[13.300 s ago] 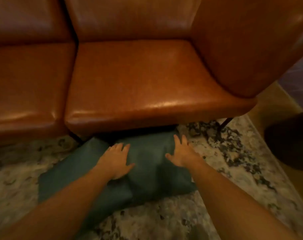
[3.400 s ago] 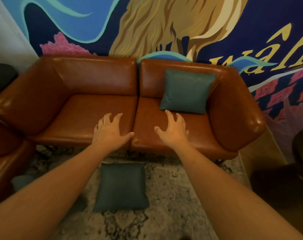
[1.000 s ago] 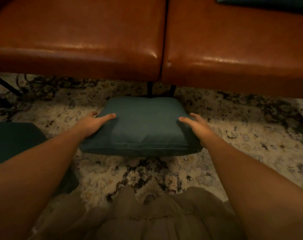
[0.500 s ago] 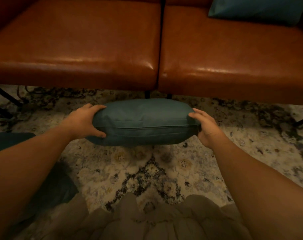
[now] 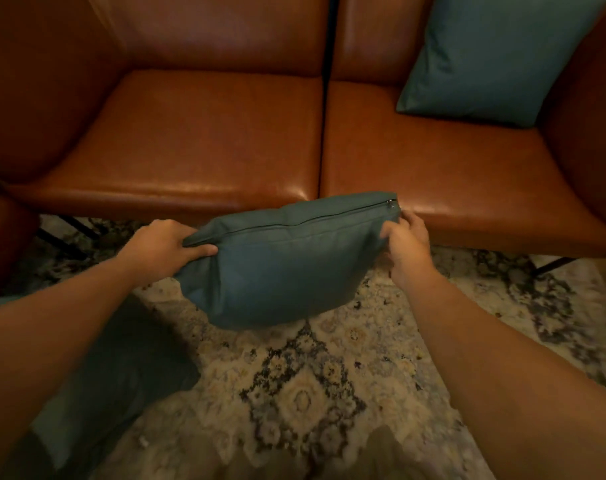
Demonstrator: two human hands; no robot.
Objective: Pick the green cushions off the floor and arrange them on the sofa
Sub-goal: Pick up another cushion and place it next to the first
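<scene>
Patterned rug (image 5: 305,393) underfoot, spread before a brown leather sofa (image 5: 208,133). Left hand (image 5: 156,247) clamped on the left end of a green cushion (image 5: 284,268), thumb across the near face, fingers wrapped behind. Right hand (image 5: 405,244) gripping the right top corner, just below the end of the zip (image 5: 312,220). Green cushion lifted clear of the rug, zip edge uppermost and tilted up to the right, overlapping the sofa's front edge below the gap between its two seats. Second cushion (image 5: 495,57) propped upright in the sofa's right back corner. Third cushion (image 5: 114,368) flat on the rug off the sofa's left front, partly hidden by the left forearm.
</scene>
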